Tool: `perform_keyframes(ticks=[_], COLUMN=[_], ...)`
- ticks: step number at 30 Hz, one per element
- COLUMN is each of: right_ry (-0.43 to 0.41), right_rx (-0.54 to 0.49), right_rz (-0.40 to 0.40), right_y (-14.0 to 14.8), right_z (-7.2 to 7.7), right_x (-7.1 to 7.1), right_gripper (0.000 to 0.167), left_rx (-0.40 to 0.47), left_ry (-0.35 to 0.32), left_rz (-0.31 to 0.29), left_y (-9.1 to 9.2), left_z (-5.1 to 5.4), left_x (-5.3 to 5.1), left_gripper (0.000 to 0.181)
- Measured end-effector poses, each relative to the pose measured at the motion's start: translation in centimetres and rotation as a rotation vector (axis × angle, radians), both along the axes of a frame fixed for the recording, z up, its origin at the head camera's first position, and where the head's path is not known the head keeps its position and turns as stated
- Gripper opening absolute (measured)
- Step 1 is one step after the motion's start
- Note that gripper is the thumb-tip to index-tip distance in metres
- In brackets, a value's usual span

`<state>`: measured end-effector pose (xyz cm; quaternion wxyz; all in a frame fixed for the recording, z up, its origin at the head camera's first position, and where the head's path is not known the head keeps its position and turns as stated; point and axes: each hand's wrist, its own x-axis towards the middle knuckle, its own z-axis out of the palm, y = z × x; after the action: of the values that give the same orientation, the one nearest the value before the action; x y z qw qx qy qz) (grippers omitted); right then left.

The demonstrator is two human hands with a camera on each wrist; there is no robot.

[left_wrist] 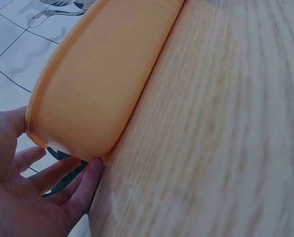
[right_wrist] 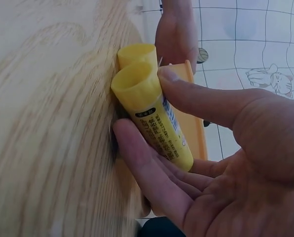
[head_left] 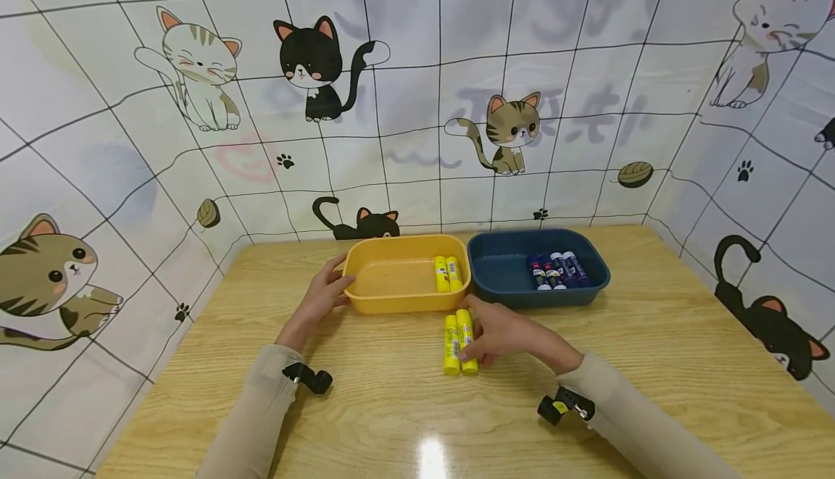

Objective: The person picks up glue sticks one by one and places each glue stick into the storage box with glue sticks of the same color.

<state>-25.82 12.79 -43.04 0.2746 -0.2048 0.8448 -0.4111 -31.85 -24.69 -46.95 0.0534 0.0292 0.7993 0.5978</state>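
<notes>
My left hand (head_left: 324,292) holds the left end of a yellow plastic basket (head_left: 391,305), with the thumb at the rim and fingers against the outer wall, as the left wrist view also shows. Two yellow glue sticks lie inside the basket at its right end. In front of it, a yellow glue stick (head_left: 451,345) lies on the table beside another glue stick (right_wrist: 149,116). My right hand (head_left: 505,330) pinches this second, right-hand stick between thumb and fingers. The two sticks sit side by side, and printed text shows on the held one.
A dark blue basket (head_left: 535,298) stands against the yellow one's right side. Several dark blue glue sticks (head_left: 567,269) lie inside it. The wooden table (head_left: 365,406) backs onto a cat-patterned cloth (head_left: 404,102), which also rises on both sides.
</notes>
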Motion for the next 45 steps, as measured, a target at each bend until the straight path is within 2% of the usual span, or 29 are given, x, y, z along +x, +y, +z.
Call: perform_keyframes(ticks=[11,18,29,45], right_ry=[0.044,0.094,0.092,0.118], right_rx=[-0.015,-0.010,-0.059,-0.053], right_rz=[-0.014,0.007,0.041,0.018], right_y=[-0.4,-0.1,0.0,-0.1], right_z=[0.5,1.0,1.9,2.5], right_x=[0.4,0.4,0.5,0.6], right_gripper=[0.081,0.085,0.084,0.084], left_rx=[-0.007,0.011,-0.005,0.009], left_ry=[-0.002,-0.007,-0.004,0.007], left_rz=[0.010,0.005,0.013,-0.006], left_y=[0.0,-0.1,0.1,0.0], left_z=[-0.2,-0.3,0.0,0.1], left_x=[-0.2,-0.2,0.1,-0.1], left_gripper=[0.064,0.063,0.063,0.063])
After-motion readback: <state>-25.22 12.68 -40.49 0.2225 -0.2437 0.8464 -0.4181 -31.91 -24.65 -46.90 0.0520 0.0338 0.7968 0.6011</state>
